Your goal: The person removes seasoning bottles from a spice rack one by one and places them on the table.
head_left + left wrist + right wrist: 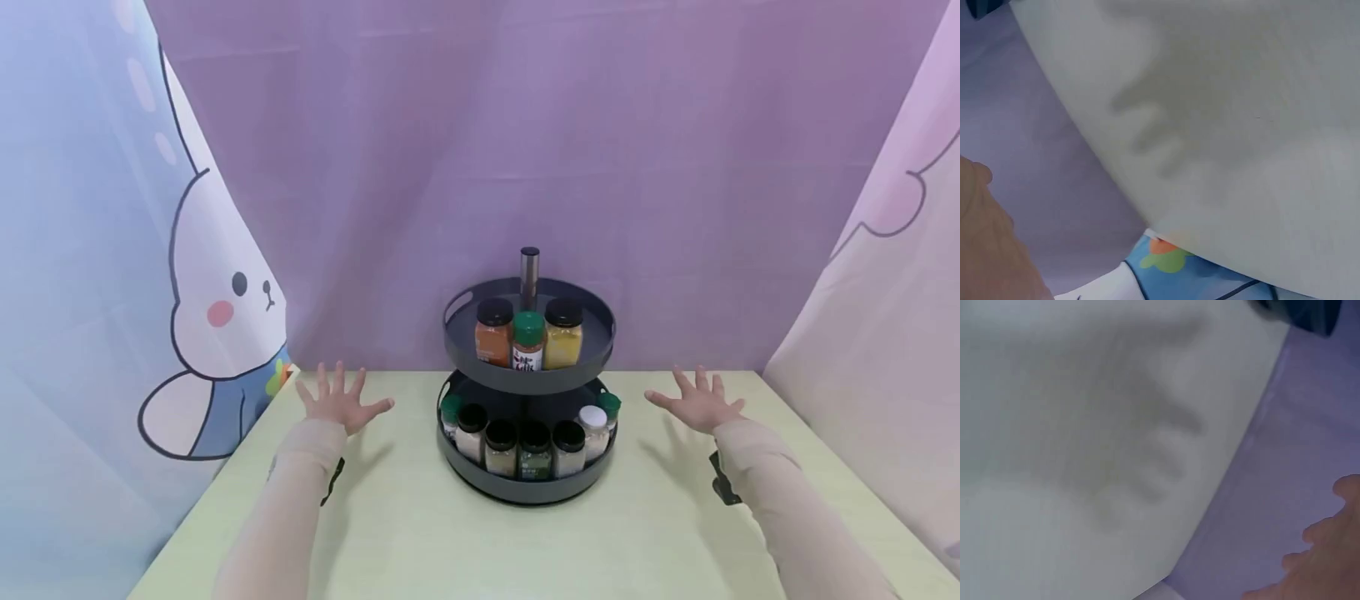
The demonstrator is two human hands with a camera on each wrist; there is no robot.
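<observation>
My left hand (337, 406) is spread wide above the table's left side, holding nothing, its shadow falling on the tabletop. On the other side my right hand (701, 406) is likewise spread in the air with nothing in it. Between the two stands a dark grey two-tier round rack (528, 382) with a metal post. Its upper tier carries an orange-brown spice jar (494, 337), a green-capped bottle (528, 350) and a yellow spice jar (563, 342). Along the lower tier sit several jars, among them a white-capped one (594, 433) and a black-capped one with green contents (535, 454).
The pale table (525, 550) reaches back to a purple curtain (600, 167). A blue cloth with a cartoon animal (225, 308) hangs at the left, and a pale pink cloth (885, 333) at the right. Dark bands show at both wrists.
</observation>
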